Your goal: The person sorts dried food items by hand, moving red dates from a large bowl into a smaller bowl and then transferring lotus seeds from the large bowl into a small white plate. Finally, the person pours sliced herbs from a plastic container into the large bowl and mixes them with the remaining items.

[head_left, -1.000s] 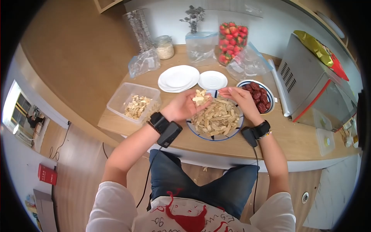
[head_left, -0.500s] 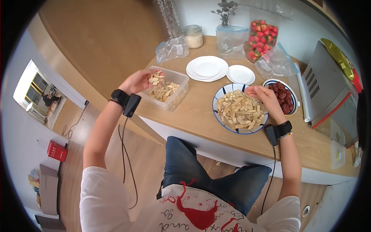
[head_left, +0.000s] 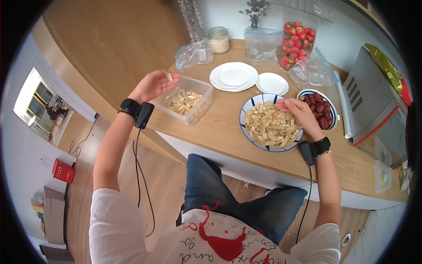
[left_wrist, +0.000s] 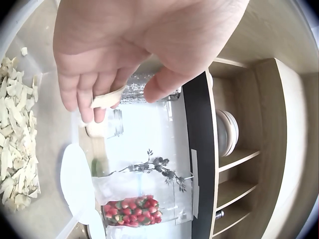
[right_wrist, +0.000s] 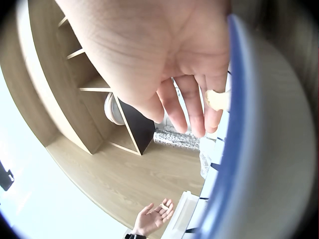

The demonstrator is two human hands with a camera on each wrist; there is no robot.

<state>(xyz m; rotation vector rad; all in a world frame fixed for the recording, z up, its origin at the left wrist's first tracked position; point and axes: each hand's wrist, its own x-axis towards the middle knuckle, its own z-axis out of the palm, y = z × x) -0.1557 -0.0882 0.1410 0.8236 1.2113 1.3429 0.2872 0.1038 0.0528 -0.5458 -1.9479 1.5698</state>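
Note:
My left hand (head_left: 154,85) is held palm up over the left edge of a clear plastic box (head_left: 210,91) of pale dried slices (head_left: 183,101). One slice (left_wrist: 108,98) lies across its relaxed fingers in the left wrist view. My right hand (head_left: 303,115) rests at the right rim of a blue-striped bowl (head_left: 243,113) heaped with more slices (head_left: 270,127). In the right wrist view its fingers (right_wrist: 190,109) hang fairly straight, with a pale piece (right_wrist: 217,100) beside the little finger.
White plates (head_left: 233,76) and a saucer (head_left: 272,84) stand behind. Right of the bowl are a dish of red dates (head_left: 317,110) and a grey appliance (head_left: 373,101). Plastic bags (head_left: 195,53), a jar (head_left: 218,40) and strawberries (head_left: 298,44) line the back.
My left hand has moved from the bowl to the plastic box, and most of the slices in it have gone. My right hand stays by the bowl. The head view has shifted.

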